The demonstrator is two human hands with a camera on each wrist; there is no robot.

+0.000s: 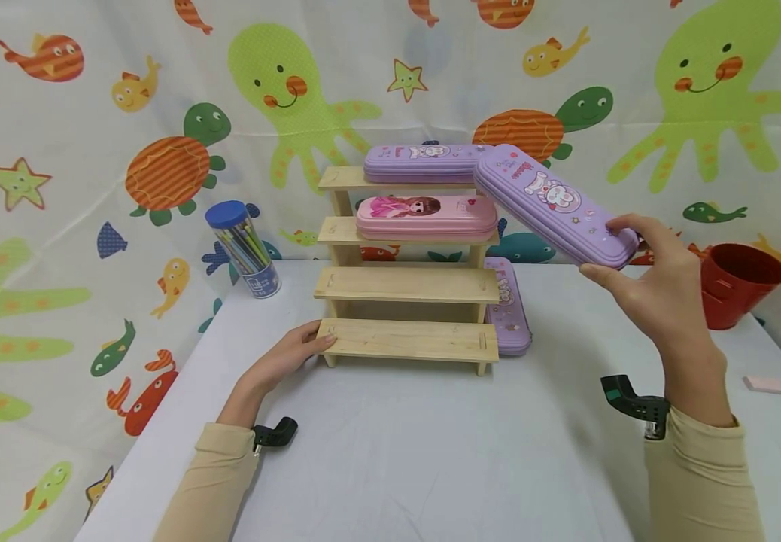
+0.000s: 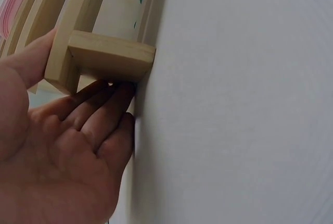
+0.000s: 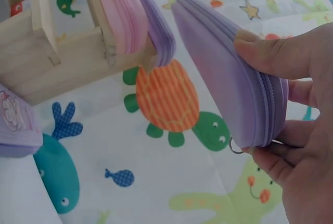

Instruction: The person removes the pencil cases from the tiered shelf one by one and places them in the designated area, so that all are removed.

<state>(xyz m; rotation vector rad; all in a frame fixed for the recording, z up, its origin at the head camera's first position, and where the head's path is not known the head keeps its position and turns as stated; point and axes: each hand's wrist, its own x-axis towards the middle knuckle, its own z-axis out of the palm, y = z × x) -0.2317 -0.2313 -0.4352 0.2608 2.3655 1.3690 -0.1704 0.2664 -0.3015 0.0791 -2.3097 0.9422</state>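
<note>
In the head view my right hand (image 1: pixel 668 290) holds a purple pencil case (image 1: pixel 556 203) by its near end, raised and tilted beside the top of a wooden stepped rack (image 1: pixel 407 339). Its zipper edge lies between thumb and fingers in the right wrist view. My left hand (image 1: pixel 292 352) grips the left end of the lowest step, thumb on the board and fingers by the leg (image 2: pixel 112 54). Another purple pencil case (image 1: pixel 424 175) rests on the top step, and a pink pencil case (image 1: pixel 424 228) with a doll picture on the step below.
A further purple pencil case (image 1: pixel 509 320) stands by the rack's right side, partly hidden. A blue-lidded tub of pencils (image 1: pixel 244 248) is at the back left. On the right are a red bucket (image 1: pixel 736 290) and a small pink block (image 1: pixel 765 385). A sea-animal curtain (image 1: pixel 431 105) hangs behind.
</note>
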